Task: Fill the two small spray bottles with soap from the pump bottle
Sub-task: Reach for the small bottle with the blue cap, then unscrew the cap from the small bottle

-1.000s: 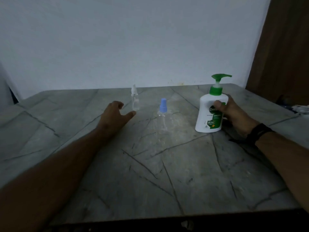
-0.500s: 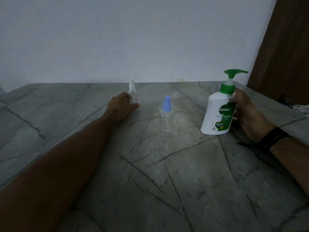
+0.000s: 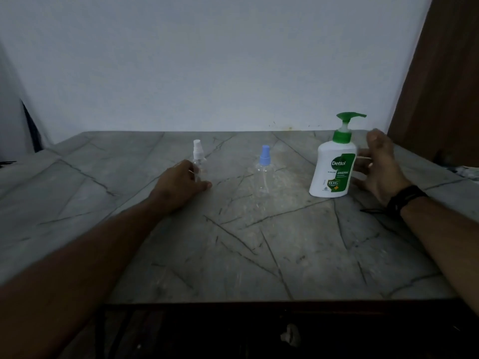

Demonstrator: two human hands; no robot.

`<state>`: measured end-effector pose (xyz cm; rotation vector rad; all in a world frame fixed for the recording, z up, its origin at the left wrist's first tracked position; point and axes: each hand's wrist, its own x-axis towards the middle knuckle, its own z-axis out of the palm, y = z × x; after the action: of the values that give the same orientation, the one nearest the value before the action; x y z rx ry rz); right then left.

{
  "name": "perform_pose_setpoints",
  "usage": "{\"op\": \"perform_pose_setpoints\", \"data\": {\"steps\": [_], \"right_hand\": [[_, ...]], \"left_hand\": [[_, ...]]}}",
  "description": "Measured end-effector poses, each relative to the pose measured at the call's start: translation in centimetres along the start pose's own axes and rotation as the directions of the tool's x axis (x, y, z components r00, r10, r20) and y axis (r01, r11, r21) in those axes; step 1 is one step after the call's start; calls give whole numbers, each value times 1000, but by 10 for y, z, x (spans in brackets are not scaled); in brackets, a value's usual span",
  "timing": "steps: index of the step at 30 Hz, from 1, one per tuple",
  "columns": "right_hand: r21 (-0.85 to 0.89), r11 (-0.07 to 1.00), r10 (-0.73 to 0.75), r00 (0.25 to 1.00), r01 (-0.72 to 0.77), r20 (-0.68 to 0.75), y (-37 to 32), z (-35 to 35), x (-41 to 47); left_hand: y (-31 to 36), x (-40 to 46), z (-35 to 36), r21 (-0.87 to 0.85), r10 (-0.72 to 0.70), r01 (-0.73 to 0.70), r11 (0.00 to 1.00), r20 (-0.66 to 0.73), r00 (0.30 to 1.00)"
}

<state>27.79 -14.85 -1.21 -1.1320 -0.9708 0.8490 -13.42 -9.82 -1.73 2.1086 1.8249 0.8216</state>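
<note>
On the grey stone-patterned table (image 3: pixel 233 255), the white plastic pump bottle with a green pump head and green label (image 3: pixel 333 164) stands upright at about 2 o'clock from the table's centre. The right hand (image 3: pixel 378 167), a black band on its wrist, is just beside it at 3 o'clock, fingers spread and apart from the bottle. The clear small spray bottle with a blue cap (image 3: pixel 264 169) stands at 12 o'clock, untouched. At 10 o'clock, the left hand (image 3: pixel 181 185) curls its fingers around the clear small spray bottle with a white nozzle (image 3: pixel 198 156), thumb at its base.
</note>
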Motion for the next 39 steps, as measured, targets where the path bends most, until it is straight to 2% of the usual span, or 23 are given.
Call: {"op": "perform_pose_setpoints", "data": {"steps": [3, 5, 6, 8, 10, 12, 15, 18, 20, 22, 25, 27, 29, 31, 33, 36, 39], "right_hand": [[-6, 999, -43, 967, 43, -250, -21, -2, -11], [-123, 974, -224, 889, 190, -399, -43, -2, -24], [-196, 938, -342, 851, 285, -399, -53, 1, -33], [-305, 842, -525, 806, 445, -274, -69, 17, -54], [-299, 795, -572, 816, 528, -81, -75, 44, -79], [-295, 790, -534, 839, 538, 102, -68, 76, -98], [-473, 762, -335, 895, 442, 296, -39, 116, -103], [-610, 729, -106, 931, 311, 348, -13, 139, -88], [-664, 675, -61, 921, 321, 384, 1, 149, -75], [-691, 636, -69, 917, 344, 393, 12, 155, -58], [-738, 579, -75, 924, 347, 375, 21, 159, -35], [-720, 606, -90, 929, 338, 359, 26, 160, -23], [-692, 644, -107, 934, 326, 341, 31, 159, -17], [-675, 662, -126, 936, 326, 328, 38, 158, -12], [-674, 652, -152, 930, 348, 333, 41, 156, -10], [-681, 628, -175, 921, 376, 348, 43, 155, -7], [-661, 645, -182, 918, 382, 352, 45, 155, -5]], "left_hand": [[2, -8, 0, -31, -7, 7, 999, -12, 1000], [1, -8, 2, -57, -10, 8, 998, -22, 1000], [0, -7, 2, -65, -13, 11, 998, -26, 1000], [-3, -4, 4, -70, -17, 15, 997, -26, 1000], [-6, -1, 5, -66, -25, 24, 998, -16, 1000], [-8, 0, 7, -67, -19, 17, 998, -28, 999], [-7, -5, 7, -69, 15, -24, 997, -125, 992], [2, -14, 0, -144, 51, -104, 984, -330, 943], [14, -18, -8, -160, 101, -198, 967, -474, 875], [33, -22, -14, -166, 186, -310, 936, -515, 837], [64, -25, -9, -191, 332, -443, 876, -427, 841], [83, -19, 3, -178, 385, -468, 866, -361, 850], [99, -9, 17, -213, 345, -403, 890, -265, 901], [111, 2, 28, -287, 249, -267, 920, -99, 963], [118, 11, 37, -398, 201, -179, 900, 13, 979], [122, 20, 48, -485, 216, -177, 856, 25, 976], [119, 22, 57, -522, 184, -195, 830, -73, 980]]}}
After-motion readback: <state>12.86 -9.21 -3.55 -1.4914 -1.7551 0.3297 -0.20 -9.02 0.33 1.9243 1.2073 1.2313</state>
